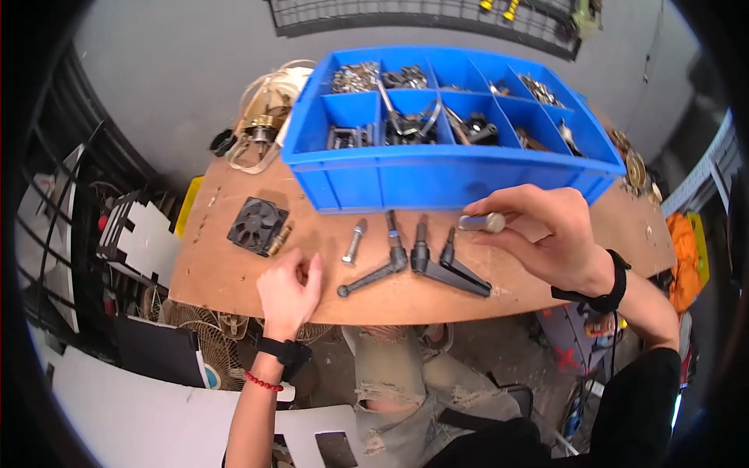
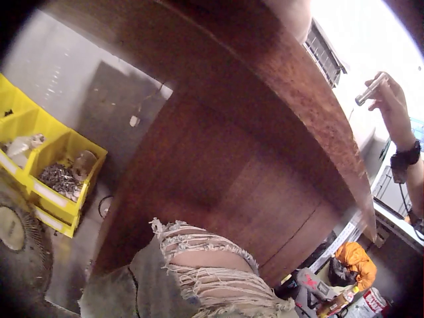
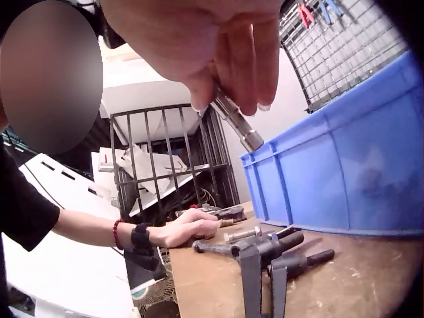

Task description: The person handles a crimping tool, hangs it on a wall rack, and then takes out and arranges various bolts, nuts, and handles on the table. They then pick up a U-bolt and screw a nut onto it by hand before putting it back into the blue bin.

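Observation:
My right hand (image 1: pixel 550 234) pinches a shiny metal bolt (image 3: pixel 237 124) between thumb and fingers, held above the table in front of the blue bin. Loosely curled and holding nothing, my left hand (image 1: pixel 289 292) rests at the table's front edge. Between the hands lie three black clamping levers with threaded studs: a left one (image 1: pixel 378 273), a middle one (image 1: pixel 449 277) and a smaller right one (image 1: pixel 460 265). A silver bolt (image 1: pixel 354 242) lies to their left. Beyond my left hand are a brass fitting (image 1: pixel 279 240) and a square black fan (image 1: pixel 257 226).
A blue divided bin (image 1: pixel 460 175) full of sorted hardware fills the back of the wooden table (image 1: pixel 226 288). Metal parts (image 1: pixel 261 129) stand at its left, more brass pieces (image 1: pixel 636 171) at its right. Yellow bins (image 2: pixel 63 165) stand below, left of the table.

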A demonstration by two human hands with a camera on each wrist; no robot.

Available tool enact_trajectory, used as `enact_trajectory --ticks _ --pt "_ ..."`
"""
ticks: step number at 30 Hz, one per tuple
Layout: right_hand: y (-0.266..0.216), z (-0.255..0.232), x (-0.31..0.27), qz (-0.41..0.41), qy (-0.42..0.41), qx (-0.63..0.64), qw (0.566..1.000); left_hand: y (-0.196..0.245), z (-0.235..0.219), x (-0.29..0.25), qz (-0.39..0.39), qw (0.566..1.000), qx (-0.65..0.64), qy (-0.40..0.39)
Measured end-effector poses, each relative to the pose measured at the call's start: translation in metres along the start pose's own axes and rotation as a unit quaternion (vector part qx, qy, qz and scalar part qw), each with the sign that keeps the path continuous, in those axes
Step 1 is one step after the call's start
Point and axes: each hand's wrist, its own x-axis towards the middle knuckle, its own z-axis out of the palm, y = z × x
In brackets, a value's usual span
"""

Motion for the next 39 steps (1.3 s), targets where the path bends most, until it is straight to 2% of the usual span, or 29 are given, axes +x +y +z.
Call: enact_trajectory --ticks 1,4,9,11,12,13,14,17,21,27,30,33,34,37,39 --pt "-0.002 -0.001 -0.001 -0.030 -0.008 -0.030 0.999 0.000 0.001 0.000 -0.008 1.000 0.004 0.001" --pt "0.000 0.003 -0.007 -0.111 0.035 -0.072 0.991 0.000 0.004 0.001 0.002 1.000 0.015 0.005" --pt "0.002 0.000 -0.011 -0.084 0.033 -0.034 0.995 -0.002 0.005 0.001 0.000 1.000 0.013 0.006" --pt "0.003 0.002 -0.013 0.008 0.044 0.094 0.995 -0.003 0.007 0.002 0.001 1.000 0.007 0.008" --pt "0.003 0.007 -0.016 0.089 0.058 0.205 0.973 -0.004 0.007 0.002 0.001 1.000 0.003 0.010" --pt "-0.001 0.001 -0.015 0.187 0.029 0.307 0.933 -0.004 0.007 0.002 -0.003 1.000 0.005 0.009" --pt "-0.005 -0.004 -0.014 0.288 0.019 0.397 0.871 -0.004 0.007 0.002 -0.006 1.000 0.006 0.008" --pt "-0.004 -0.018 -0.008 0.354 -0.010 0.493 0.795 -0.003 0.008 0.002 -0.013 1.000 0.003 0.006" --pt "0.006 -0.011 -0.015 0.400 -0.003 0.541 0.740 -0.004 0.010 0.002 -0.006 1.000 0.000 0.017" --pt "-0.001 -0.012 -0.013 0.433 0.002 0.572 0.697 -0.001 0.009 0.002 -0.013 1.000 0.004 0.012" --pt "0.002 -0.011 -0.018 0.436 -0.015 0.564 0.701 -0.003 0.010 0.002 -0.013 1.000 0.005 0.010" --pt "0.003 -0.011 -0.020 0.364 -0.051 0.452 0.813 -0.003 0.010 0.001 -0.004 1.000 0.001 0.020" --pt "0.004 -0.006 -0.023 0.363 -0.052 0.397 0.841 -0.004 0.010 0.002 -0.002 1.000 0.002 0.020" --pt "0.022 0.005 -0.037 0.234 -0.058 0.201 0.950 -0.005 0.010 0.001 -0.001 1.000 0.003 0.021" --pt "0.026 0.006 -0.039 0.224 -0.054 0.134 0.964 -0.003 0.009 0.002 0.001 1.000 0.004 0.019"
